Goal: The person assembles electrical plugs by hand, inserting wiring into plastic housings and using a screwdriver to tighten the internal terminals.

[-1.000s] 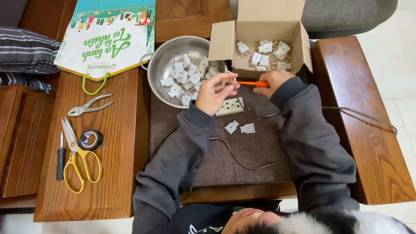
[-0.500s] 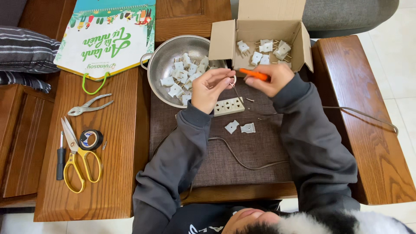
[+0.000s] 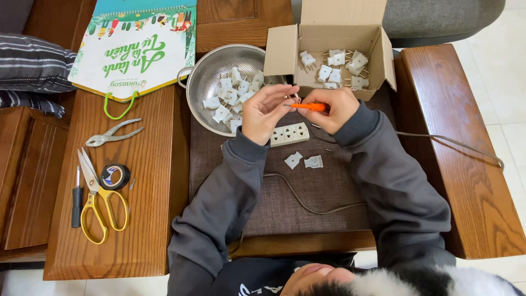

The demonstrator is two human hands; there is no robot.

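i saw the left hand (image 3: 267, 112) raised over the dark mat (image 3: 307, 203), fingers curled and pinching a small part i couldn't make out, too tiny. the right hand (image 3: 333, 107) was closed on an orange-handled screwdriver (image 3: 308, 107), tip pointing left toward the left hand's fingertips. both hands met just above the white multi-socket strip (image 3: 290, 134), which lay flat on the mat, its grey cable (image 3: 307, 205) snaking down and off to the right. just below the strip lay two white plug shell halves (image 3: 303, 161), side by side, not touching the hands. behind the left hand sat a round metal colander (image 3: 200, 87) with a heap of white plug parts (image 3: 230, 96) in it. behind the right hand stood an open cardboard box (image 3: 282, 49) with white plugs (image 3: 334, 68), brass prongs showing. on the wooden tabletop (image 3: 148, 219) well to the left: grey pliers (image 3: 112, 134), yellow-handled scissors (image 3: 98, 205), a roll of black tape (image 3: 115, 176) touching the scissors, a black-handled screwdriver (image 3: 77, 200) beside them. a green and white paper bag (image 3: 131, 49) lay at the far left edge of the tabletop, a striped cushion (image 3: 33, 71) beside it. grey sleeves (image 3: 394, 181) covered both arms.
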